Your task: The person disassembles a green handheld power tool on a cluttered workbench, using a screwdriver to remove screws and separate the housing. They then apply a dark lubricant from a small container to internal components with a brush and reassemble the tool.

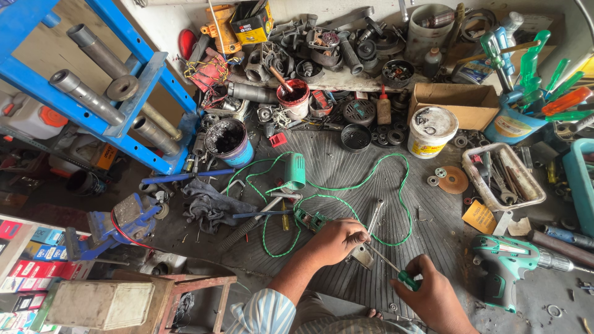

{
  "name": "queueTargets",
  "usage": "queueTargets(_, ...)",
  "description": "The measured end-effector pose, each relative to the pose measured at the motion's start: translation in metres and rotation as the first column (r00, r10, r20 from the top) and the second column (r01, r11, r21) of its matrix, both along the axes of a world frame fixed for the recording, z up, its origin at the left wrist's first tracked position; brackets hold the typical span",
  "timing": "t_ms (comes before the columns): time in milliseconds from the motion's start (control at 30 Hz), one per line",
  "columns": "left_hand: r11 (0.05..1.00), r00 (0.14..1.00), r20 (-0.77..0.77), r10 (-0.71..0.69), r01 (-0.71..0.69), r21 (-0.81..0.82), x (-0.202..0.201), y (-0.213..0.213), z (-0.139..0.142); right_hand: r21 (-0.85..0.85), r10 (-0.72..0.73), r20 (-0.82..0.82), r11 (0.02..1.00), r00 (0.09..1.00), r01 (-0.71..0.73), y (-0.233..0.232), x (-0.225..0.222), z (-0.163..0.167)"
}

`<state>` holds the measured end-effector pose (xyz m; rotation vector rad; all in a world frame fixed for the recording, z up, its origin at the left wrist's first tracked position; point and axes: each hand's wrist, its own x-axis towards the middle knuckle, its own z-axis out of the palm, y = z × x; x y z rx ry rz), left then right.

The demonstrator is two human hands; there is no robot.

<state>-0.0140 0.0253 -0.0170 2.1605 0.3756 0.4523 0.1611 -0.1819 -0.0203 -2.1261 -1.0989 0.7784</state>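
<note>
My left hand grips a small metal part on the ribbed black mat, beside a green electrical piece on a green cord. My right hand holds a green-handled screwdriver, its tip set against that metal part. A steel wrench lies just above my left hand. A green angle-grinder body rests further up the mat.
A green cordless drill lies at the right. A white tub, cardboard box, tool tray and grinding disc sit behind. A blue press frame and blue vise stand left; a wooden stool is near.
</note>
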Motion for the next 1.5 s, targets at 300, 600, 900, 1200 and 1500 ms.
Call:
queueTargets(300, 1.0, 1.0, -0.016, 0.012, -0.011, 0.014, 0.0, 0.0, 0.0, -0.185, -0.012, 0.048, 0.983, 0.999, 0.02, 0.002, -0.002, 0.016)
queueTargets(600, 1.0, 1.0, 0.007, -0.002, 0.001, 0.013, -0.001, 0.0, 0.001, -0.065, -0.033, 0.074, 0.997, 0.997, 0.038, 0.004, 0.0, 0.016)
queueTargets(900, 1.0, 1.0, 0.001, 0.001, -0.001, 0.02, 0.0, -0.001, 0.001, -0.179, -0.005, 0.064, 0.984, 0.998, 0.017, 0.003, -0.002, 0.019)
queueTargets(1200, 1.0, 1.0, -0.013, 0.019, -0.019, 0.022, -0.001, -0.001, -0.001, -0.2, 0.012, 0.127, 0.98, 0.992, 0.014, 0.003, 0.003, 0.019)
queueTargets(1500, 1.0, 1.0, 0.0, 0.01, -0.01, 0.016, -0.002, -0.002, 0.003, -0.051, 0.058, 0.118, 0.997, 0.991, -0.052, 0.003, 0.002, 0.014)
